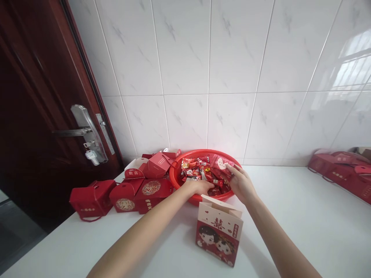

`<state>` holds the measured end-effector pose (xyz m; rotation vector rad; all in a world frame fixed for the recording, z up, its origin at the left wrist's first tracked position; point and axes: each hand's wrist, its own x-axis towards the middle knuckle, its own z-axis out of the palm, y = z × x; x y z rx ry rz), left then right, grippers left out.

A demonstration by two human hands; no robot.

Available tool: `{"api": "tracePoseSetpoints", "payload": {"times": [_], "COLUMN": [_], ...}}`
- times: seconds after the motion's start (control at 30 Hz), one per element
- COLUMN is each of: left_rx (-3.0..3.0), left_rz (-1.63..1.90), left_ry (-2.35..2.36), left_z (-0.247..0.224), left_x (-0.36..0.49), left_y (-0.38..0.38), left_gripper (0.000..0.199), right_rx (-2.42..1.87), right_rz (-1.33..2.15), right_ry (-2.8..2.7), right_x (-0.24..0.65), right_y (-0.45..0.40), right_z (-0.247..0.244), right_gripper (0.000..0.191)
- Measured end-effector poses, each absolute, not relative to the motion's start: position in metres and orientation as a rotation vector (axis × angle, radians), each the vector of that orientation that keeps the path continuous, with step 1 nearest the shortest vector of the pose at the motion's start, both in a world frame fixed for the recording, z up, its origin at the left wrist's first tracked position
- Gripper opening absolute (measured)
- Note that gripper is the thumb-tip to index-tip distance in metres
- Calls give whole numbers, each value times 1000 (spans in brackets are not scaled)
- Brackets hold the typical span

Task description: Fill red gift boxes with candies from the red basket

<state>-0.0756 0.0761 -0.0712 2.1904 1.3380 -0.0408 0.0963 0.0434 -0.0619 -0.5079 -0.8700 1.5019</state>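
A round red basket [174, 175] full of red-wrapped sweets [193, 173] stands against the tiled wall. My left hand [202, 187] reaches over its front edge into the sweets; its fingertips are hidden, so its grip cannot be made out. At the basket's right side, my right hand [240, 184] has its fingers closed on a pink packet [220, 163] with a pale heart on it. In front of the basket, a red and cream paper bag [218, 231] with two cartoon figures stands upright, its top open.
Several red gift boxes [152, 191] crowd the table left of the basket. More red boxes [342, 170] lie at the far right by the wall. A dark red door [37, 96] with a metal handle is at the left.
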Motion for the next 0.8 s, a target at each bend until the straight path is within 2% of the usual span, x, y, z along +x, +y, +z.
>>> {"api": "tracePoseSetpoints", "payload": {"times": [0.1,0.17,0.5,0.6,0.73,0.8], "left_rx": [2161,2123,1916,1798,1749,1778], "left_rz": [-162,-191,-98,-49,107,140], "left_ry": [1257,1221,1219,1193,1143,1160], "left_z": [-61,-55,-51,-51,-53,-56], "left_x": [-72,-69,-65,-64,-63,-63], "left_y": [73,70,67,68,71,73], "left_gripper": [84,91,75,60,30,27], "right_rx": [-498,-495,-489,-491,-487,-491], "right_rz": [1511,1520,1500,1499,1509,1509], "right_ry": [-870,-872,-865,-872,-861,-850], "right_x": [96,96,95,95,95,95], "right_y": [44,45,43,43,44,45], "right_z": [-62,-62,-60,-59,-60,-61], "right_gripper": [25,27,28,26,25,24]}}
